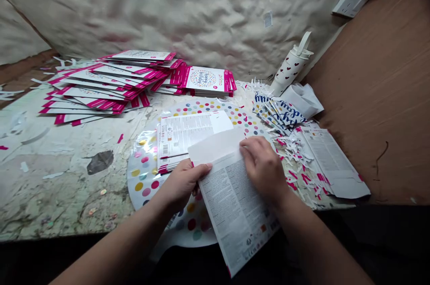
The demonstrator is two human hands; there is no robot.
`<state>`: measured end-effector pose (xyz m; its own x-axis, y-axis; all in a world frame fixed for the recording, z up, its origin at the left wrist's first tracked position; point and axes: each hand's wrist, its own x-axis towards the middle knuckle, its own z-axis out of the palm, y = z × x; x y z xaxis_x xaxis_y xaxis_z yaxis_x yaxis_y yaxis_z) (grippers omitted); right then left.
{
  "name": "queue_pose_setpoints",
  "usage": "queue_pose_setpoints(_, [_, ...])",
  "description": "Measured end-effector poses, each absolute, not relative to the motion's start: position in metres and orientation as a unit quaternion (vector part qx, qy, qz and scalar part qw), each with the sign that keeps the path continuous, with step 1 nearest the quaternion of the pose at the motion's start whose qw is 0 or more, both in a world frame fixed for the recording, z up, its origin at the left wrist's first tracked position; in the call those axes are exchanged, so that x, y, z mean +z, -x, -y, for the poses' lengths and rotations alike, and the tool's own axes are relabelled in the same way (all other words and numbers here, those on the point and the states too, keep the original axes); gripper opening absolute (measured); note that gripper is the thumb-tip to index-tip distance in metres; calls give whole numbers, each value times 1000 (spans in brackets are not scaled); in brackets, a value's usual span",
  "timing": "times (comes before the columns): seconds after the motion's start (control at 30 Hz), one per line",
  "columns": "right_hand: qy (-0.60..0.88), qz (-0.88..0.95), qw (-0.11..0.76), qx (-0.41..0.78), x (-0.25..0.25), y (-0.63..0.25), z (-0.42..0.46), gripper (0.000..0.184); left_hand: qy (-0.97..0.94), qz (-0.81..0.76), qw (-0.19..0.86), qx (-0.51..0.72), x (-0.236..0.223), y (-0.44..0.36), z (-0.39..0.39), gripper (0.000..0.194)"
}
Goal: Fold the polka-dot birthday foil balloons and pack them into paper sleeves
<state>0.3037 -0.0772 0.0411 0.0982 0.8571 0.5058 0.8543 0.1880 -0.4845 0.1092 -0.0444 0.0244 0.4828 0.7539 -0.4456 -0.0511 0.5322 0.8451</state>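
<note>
Slightly apart, the left hand (183, 185) grips a printed paper sheet (231, 204), the right hand (261, 169) pressing down on it.

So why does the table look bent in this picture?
In the head view, the table's front edge curves, likely from a wide lens; the light is soft, and the left hand and right hand look sharp.
</note>
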Motion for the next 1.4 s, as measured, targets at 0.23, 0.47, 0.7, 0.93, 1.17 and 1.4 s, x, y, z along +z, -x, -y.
queue_pose_setpoints(0.23, [555,774,299,55,40,-273,97,21,-444,-441,734,264,27,-117,58,24])
queue_pose_setpoints(0.47, [550,785,273,88,35,-272,97,18,-459,-424,746,233,27,-115,61,27])
queue_pose_setpoints(0.7, [555,747,330,160,38,-283,96,17,-488,-426,733,207,34,-112,63,29])
queue_pose_setpoints(0.93, [556,782,255,118,43,-278,99,20,-515,-438,704,218,35,-117,65,27])
queue_pose_setpoints(1.17, [559,789,215,134,42,-289,98,18,-520,-430,716,180,33,-116,65,32])
queue_pose_setpoints(1.4, [510,854,84,-59,52,-267,103,21,-568,-443,676,154,33,-117,64,35])
